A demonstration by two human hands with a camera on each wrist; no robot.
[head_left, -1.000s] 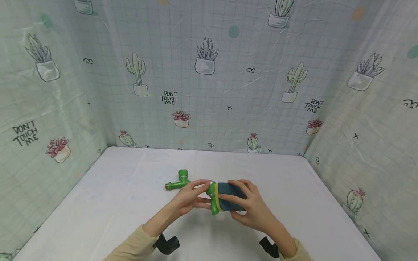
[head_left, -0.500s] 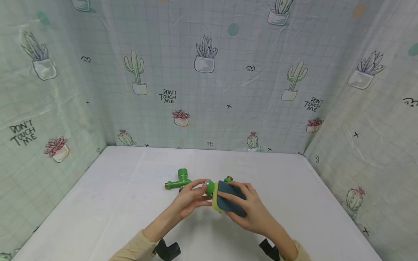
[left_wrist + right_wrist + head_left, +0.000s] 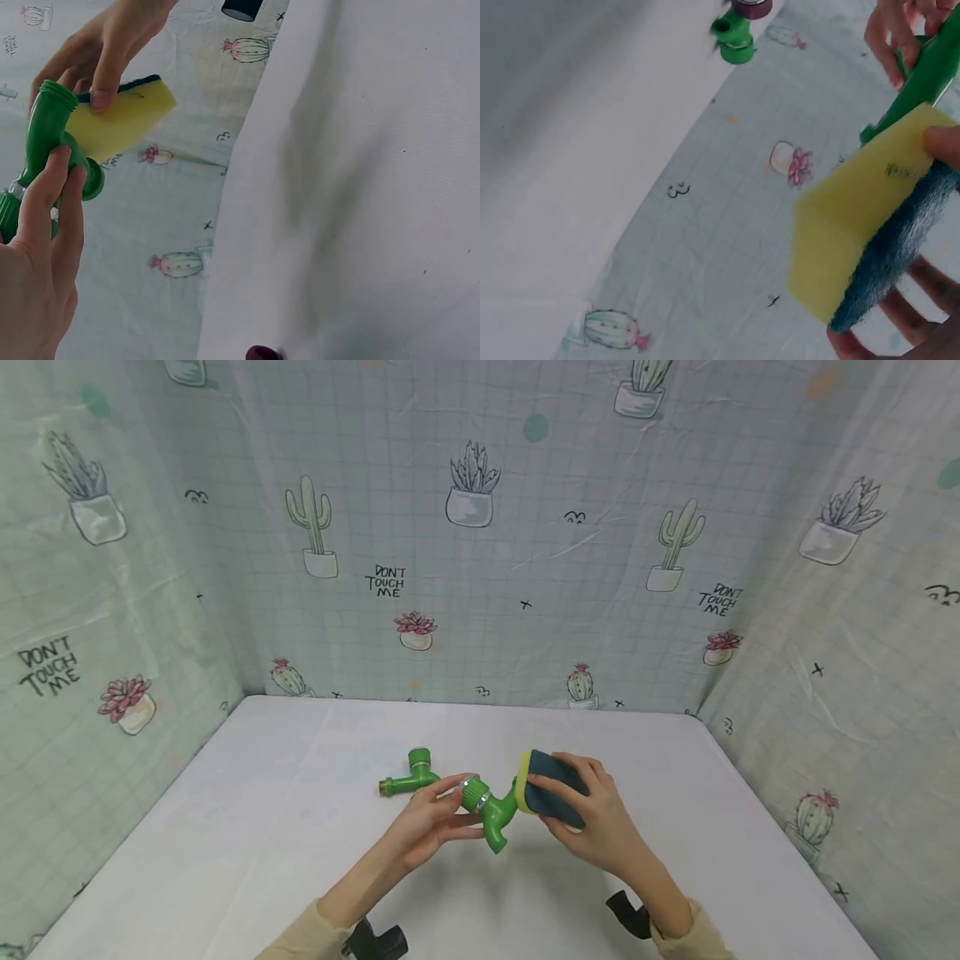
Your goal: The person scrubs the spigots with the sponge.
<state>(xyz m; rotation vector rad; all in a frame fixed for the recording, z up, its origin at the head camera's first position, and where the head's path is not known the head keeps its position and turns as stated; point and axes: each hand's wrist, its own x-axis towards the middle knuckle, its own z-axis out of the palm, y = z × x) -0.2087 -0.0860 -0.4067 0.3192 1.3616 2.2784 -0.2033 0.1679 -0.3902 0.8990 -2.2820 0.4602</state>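
Observation:
My left hand (image 3: 431,822) holds a green plastic tap (image 3: 497,816) by its ribbed collar, above the table, its curved spout hanging down. In my right hand (image 3: 600,818) is a sponge (image 3: 555,787), yellow with a dark blue scouring side. The sponge's yellow face (image 3: 855,195) is against the tap's far right end in the head view, covering that end. From the left wrist, the tap's open spout (image 3: 46,135) shows in front of the sponge (image 3: 124,120), with fingers along the tap body.
A second green tap (image 3: 418,774) lies on the white table (image 3: 315,827) behind my left hand, partly hidden by it; a maroon part (image 3: 751,7) shows beside it in the right wrist view. Patterned cloth (image 3: 480,568) walls the table at the back and both sides.
The sponge has moved from across the tap's middle to its right end, going right and slightly up. The tap has turned in my left hand, and its spout and body are now uncovered.

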